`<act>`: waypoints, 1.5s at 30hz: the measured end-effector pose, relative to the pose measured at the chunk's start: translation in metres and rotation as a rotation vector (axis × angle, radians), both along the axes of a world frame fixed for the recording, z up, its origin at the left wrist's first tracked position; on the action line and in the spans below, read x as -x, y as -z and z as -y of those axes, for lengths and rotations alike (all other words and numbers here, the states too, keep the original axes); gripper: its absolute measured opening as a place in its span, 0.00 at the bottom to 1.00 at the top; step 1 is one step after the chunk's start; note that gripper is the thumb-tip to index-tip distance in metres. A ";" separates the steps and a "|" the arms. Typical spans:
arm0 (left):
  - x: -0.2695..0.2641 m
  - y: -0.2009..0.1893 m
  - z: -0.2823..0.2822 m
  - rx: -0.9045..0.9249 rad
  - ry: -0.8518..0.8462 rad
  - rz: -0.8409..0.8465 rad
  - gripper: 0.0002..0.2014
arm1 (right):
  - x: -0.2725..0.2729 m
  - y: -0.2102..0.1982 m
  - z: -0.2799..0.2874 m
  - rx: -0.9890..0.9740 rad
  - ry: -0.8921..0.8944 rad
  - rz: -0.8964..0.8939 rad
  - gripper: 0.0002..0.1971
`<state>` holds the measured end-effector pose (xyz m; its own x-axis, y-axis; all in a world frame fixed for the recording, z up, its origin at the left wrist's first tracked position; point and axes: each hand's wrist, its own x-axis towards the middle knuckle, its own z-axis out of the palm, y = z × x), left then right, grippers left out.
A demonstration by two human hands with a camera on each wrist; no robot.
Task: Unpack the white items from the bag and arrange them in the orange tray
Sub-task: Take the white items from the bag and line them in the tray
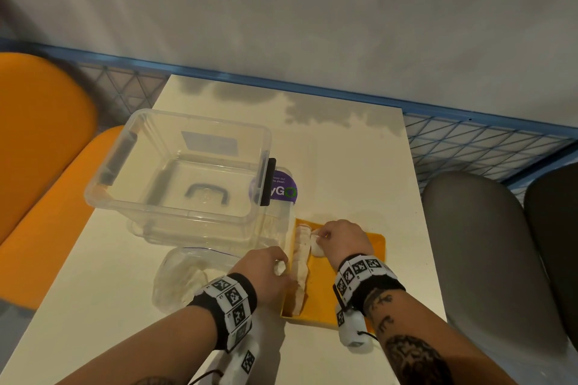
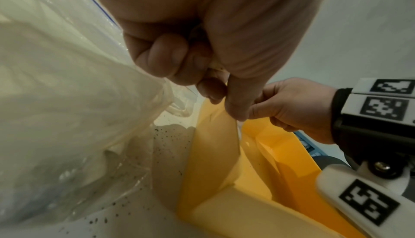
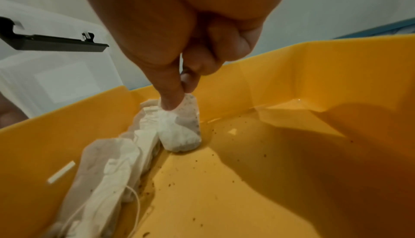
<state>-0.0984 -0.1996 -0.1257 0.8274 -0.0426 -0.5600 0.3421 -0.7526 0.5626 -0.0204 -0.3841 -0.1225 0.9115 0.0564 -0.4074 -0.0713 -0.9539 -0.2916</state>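
Note:
The orange tray [image 1: 325,291] sits on the white table, with a row of white tea bags [image 1: 301,262] standing along its left wall. At the row's far end, my right hand [image 1: 320,234] pinches one tea bag [image 3: 182,130] between thumb and forefinger, and its bottom touches the tray floor [image 3: 269,171]. My left hand [image 1: 280,266] hovers at the tray's left rim with its fingers curled round a white tea bag [image 1: 279,268], which is mostly hidden in the left wrist view. The clear zip bag [image 1: 178,278] lies just left of the tray, still holding pale contents [image 2: 67,100].
A clear plastic bin [image 1: 175,172] with a black latch [image 3: 56,43] stands behind the zip bag, next to a purple label [image 1: 283,187]. An orange chair [image 1: 40,166] is on the left and a grey chair [image 1: 481,244] on the right. Dark crumbs dot the tray floor.

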 end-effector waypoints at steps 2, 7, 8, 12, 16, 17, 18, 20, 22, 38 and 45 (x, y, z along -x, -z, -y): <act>-0.001 -0.001 0.000 -0.003 0.011 -0.001 0.21 | 0.001 0.002 0.000 0.010 0.016 0.000 0.10; -0.002 0.000 -0.002 -0.004 0.019 -0.007 0.22 | 0.003 0.006 -0.001 -0.008 0.132 -0.021 0.10; -0.002 0.000 -0.002 -0.005 0.019 -0.007 0.22 | 0.004 0.007 -0.001 -0.037 0.171 -0.031 0.09; -0.002 -0.001 -0.002 -0.015 0.027 -0.008 0.22 | 0.006 0.009 -0.001 -0.149 0.291 -0.051 0.08; -0.002 -0.002 -0.001 -0.018 0.034 -0.007 0.22 | 0.005 0.010 -0.002 -0.179 0.321 -0.046 0.07; -0.002 -0.002 -0.001 -0.021 0.036 -0.007 0.23 | 0.005 0.011 -0.003 -0.180 0.325 -0.050 0.06; -0.002 -0.002 -0.002 -0.025 0.040 -0.003 0.23 | 0.006 0.012 -0.003 -0.188 0.335 -0.054 0.05; -0.002 -0.002 -0.002 -0.028 0.044 -0.002 0.23 | 0.007 0.012 -0.002 -0.200 0.363 -0.052 0.05; -0.002 -0.003 -0.003 -0.025 0.045 -0.002 0.24 | 0.008 0.013 0.000 -0.176 0.378 -0.043 0.08; -0.001 -0.014 0.001 0.169 -0.040 0.093 0.27 | 0.016 -0.002 -0.003 -0.185 0.218 -0.089 0.06; -0.004 -0.023 0.016 0.267 -0.040 0.148 0.37 | 0.056 -0.056 -0.011 -0.623 0.222 -0.152 0.17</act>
